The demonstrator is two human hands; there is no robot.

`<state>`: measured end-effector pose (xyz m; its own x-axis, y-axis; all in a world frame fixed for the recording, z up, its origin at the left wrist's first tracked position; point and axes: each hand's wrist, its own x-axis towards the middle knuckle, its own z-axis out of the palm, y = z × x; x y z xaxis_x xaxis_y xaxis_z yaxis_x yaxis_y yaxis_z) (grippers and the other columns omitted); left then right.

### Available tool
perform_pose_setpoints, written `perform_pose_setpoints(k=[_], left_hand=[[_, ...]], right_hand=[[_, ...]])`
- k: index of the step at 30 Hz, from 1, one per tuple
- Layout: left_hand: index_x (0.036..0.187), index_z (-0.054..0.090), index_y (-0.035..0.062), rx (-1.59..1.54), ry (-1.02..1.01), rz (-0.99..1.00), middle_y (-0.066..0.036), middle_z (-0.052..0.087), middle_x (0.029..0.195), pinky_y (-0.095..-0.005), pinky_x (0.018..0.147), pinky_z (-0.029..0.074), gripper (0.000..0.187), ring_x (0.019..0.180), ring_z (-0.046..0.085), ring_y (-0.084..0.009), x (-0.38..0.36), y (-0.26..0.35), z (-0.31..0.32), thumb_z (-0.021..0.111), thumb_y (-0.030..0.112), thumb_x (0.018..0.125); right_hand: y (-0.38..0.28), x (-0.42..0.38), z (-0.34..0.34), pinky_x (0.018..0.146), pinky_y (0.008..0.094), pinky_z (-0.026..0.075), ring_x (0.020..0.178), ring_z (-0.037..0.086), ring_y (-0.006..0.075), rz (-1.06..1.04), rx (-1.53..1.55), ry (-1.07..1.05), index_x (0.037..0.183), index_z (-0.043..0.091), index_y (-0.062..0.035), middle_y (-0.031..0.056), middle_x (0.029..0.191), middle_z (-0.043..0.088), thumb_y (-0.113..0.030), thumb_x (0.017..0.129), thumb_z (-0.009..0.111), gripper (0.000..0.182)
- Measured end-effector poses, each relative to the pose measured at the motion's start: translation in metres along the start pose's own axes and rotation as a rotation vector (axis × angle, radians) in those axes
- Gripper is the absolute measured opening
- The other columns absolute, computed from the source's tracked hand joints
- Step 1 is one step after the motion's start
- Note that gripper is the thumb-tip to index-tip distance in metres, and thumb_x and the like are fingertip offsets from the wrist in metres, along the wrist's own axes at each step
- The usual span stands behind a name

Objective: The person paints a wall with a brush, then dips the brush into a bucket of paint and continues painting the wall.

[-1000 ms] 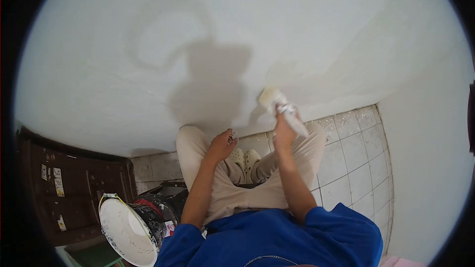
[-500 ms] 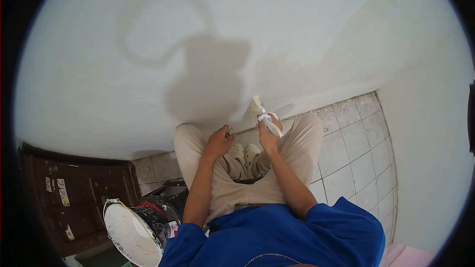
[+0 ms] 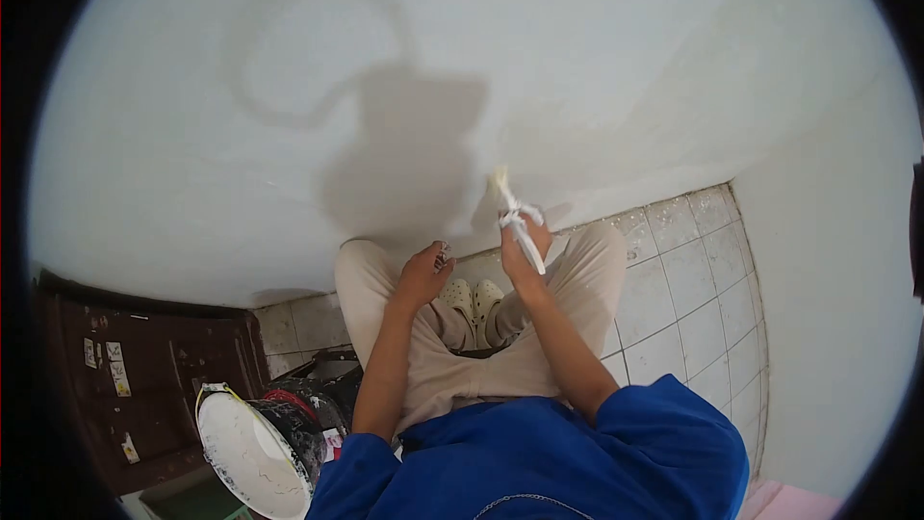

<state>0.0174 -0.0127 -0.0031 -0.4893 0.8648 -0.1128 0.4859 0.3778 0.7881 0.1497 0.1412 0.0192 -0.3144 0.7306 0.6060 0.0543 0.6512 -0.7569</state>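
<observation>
My right hand is closed round a white-smeared paintbrush, whose pale bristles point up at the white wall. The bristle tips overlap the lower part of the wall, and the handle end slants back over my wrist. Over my left knee, my left hand is closed with its fingers curled. Mottled black and white shows at those fingers, and I cannot tell what they hold.
To the left, a dark bucket carries a white-coated round lid or tray with a yellow handle. Behind it is a brown wooden door or panel with stickers. Tiled floor runs to the right wall.
My right hand and the paintbrush have moved slightly upward, bristles higher against the wall, and the handle has turned a little. My left hand stays nearly where it was.
</observation>
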Motion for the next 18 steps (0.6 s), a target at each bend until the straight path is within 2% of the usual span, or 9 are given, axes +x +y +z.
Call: perform_pose_setpoints(k=[3, 6, 9, 12, 13, 16, 18], left_hand=[[0.11, 0.055, -0.0017, 0.0, -0.03, -0.001, -0.019, 0.066, 0.091, -0.0407, 0.076, 0.05, 0.03, 0.083, 0.065, -0.0333, 0.002, 0.0, -0.004, 0.062, 0.022, 0.092], [0.111, 0.057, -0.0011, -0.002, -0.025, 0.009, -0.021, 0.067, 0.093, -0.0432, 0.077, 0.05, 0.032, 0.086, 0.065, -0.0366, -0.006, 0.003, 0.003, 0.062, 0.023, 0.091], [0.111, 0.057, -0.0015, 0.009, -0.025, 0.028, -0.021, 0.067, 0.092, -0.0433, 0.077, 0.05, 0.032, 0.086, 0.065, -0.0372, 0.002, -0.001, 0.004, 0.061, 0.023, 0.091], [0.109, 0.056, -0.0018, 0.01, 0.0, 0.046, -0.02, 0.067, 0.09, -0.0424, 0.076, 0.05, 0.03, 0.084, 0.065, -0.0364, 0.006, -0.009, 0.006, 0.061, 0.022, 0.092], [0.109, 0.055, -0.0019, 0.009, 0.006, 0.051, -0.02, 0.067, 0.089, -0.0413, 0.074, 0.05, 0.03, 0.082, 0.065, -0.0351, 0.005, -0.007, 0.006, 0.062, 0.022, 0.092], [0.108, 0.054, -0.0022, 0.022, 0.003, 0.037, -0.019, 0.067, 0.086, -0.0401, 0.073, 0.05, 0.03, 0.08, 0.065, -0.034, 0.001, -0.002, 0.002, 0.062, 0.021, 0.092], [0.109, 0.054, -0.0022, 0.03, 0.006, 0.027, -0.019, 0.066, 0.086, -0.0399, 0.073, 0.05, 0.03, 0.08, 0.065, -0.0342, 0.001, -0.002, 0.0, 0.062, 0.021, 0.092]], right_hand=[[0.016, -0.027, -0.011, 0.068, 0.0359, 0.049, 0.076, 0.062, 0.0266, 0.255, 0.026, -0.086, 0.092, 0.07, -0.0003, 0.0138, 0.084, 0.066, -0.003, 0.086, 0.064, 0.009], [-0.045, 0.035, -0.026, 0.065, 0.0369, 0.048, 0.067, 0.058, 0.0223, 0.025, -0.036, 0.118, 0.084, 0.067, 0.0017, 0.0115, 0.077, 0.062, -0.003, 0.086, 0.068, 0.006], [-0.109, 0.085, -0.043, 0.064, 0.0366, 0.048, 0.066, 0.058, 0.0217, -0.062, -0.005, 0.352, 0.082, 0.066, 0.0016, 0.0121, 0.076, 0.061, -0.006, 0.086, 0.07, 0.01], [-0.1, 0.084, -0.036, 0.062, 0.0335, 0.048, 0.067, 0.058, 0.0191, -0.149, -0.059, 0.301, 0.082, 0.065, 0.0008, 0.0106, 0.076, 0.061, -0.006, 0.086, 0.072, 0.011], [-0.085, 0.08, -0.026, 0.063, 0.0324, 0.049, 0.067, 0.058, 0.0187, -0.246, -0.097, 0.218, 0.084, 0.065, 0.0008, 0.0117, 0.079, 0.063, -0.006, 0.086, 0.073, 0.011], [-0.009, 0.008, 0.005, 0.068, 0.0333, 0.05, 0.073, 0.062, 0.0255, 0.022, -0.017, 0.095, 0.089, 0.069, -0.0003, 0.0134, 0.083, 0.065, -0.007, 0.083, 0.07, 0.008], [0.051, -0.053, 0.018, 0.067, 0.0319, 0.049, 0.071, 0.062, 0.0245, 0.299, 0.192, 0.027, 0.089, 0.068, 0.0004, 0.0133, 0.083, 0.065, -0.006, 0.084, 0.07, 0.008]])
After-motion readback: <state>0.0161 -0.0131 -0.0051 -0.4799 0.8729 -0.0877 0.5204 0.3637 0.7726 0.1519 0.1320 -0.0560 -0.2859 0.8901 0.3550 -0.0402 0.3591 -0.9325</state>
